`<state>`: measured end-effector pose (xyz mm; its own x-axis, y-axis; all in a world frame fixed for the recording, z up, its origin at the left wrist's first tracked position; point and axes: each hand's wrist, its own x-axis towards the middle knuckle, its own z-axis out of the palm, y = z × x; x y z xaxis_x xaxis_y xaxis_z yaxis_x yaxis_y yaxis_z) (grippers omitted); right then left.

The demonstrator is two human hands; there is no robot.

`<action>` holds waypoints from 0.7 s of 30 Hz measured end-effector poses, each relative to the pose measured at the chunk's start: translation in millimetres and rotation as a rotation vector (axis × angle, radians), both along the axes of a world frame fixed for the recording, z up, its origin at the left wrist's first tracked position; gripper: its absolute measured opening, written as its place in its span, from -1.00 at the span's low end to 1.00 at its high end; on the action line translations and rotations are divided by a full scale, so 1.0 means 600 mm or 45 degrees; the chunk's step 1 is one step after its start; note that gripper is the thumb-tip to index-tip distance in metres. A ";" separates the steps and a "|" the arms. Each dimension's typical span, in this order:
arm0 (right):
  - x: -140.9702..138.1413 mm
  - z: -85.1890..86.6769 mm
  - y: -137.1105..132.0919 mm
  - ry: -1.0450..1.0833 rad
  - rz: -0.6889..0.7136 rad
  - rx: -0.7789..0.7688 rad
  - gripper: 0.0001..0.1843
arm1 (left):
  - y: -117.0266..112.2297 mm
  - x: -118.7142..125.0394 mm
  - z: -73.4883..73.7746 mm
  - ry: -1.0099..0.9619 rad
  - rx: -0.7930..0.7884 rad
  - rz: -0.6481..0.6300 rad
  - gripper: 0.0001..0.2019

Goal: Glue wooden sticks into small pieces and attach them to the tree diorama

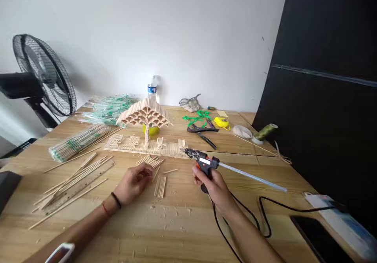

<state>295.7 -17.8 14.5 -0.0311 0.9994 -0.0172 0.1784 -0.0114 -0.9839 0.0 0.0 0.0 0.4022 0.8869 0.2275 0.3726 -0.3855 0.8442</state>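
Note:
My right hand [216,186] is wrapped round the handle of a black hot glue gun [206,162], its nozzle pointing left. A long clear glue stick [253,176] juts out of the gun's back. My left hand [136,182] rests on the table with curled fingers; what they hold, if anything, is hidden. One short wooden stick [156,174] lies right at its fingertips. Close by are a glued panel of short sticks [160,187] and a loose group of cut sticks [150,161]. Behind stands a stick-built model [146,115] with a peaked roof on a slatted base [171,150].
Long sticks and a ruler [79,184] lie left, near bagged sticks [79,141]. A fan [44,74] stands far left. Pliers [203,134], a yellow tape measure [222,122] and a thread spool [265,133] are behind. A cord [265,216] and phone [319,239] lie right.

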 end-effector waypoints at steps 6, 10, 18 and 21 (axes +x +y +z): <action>0.021 -0.019 -0.033 -0.245 0.338 0.011 -0.54 | 0.002 0.000 0.017 0.062 0.030 0.066 -0.86; 0.021 0.001 -0.055 -0.277 0.424 0.020 -0.63 | -0.001 0.004 0.021 0.061 -0.005 0.065 -0.82; 0.008 0.029 -0.062 -0.335 0.522 0.076 -0.70 | -0.003 0.010 0.016 0.046 -0.068 0.003 -0.84; 0.006 0.023 -0.063 -0.400 0.545 0.088 -0.71 | -0.003 0.007 0.013 0.021 -0.109 -0.013 -0.86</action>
<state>299.2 -55.5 28.4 -0.4402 0.8975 -0.0260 0.4391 0.1899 -0.8781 4.0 -1.9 7.7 0.4144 0.8985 0.1447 0.3827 -0.3163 0.8680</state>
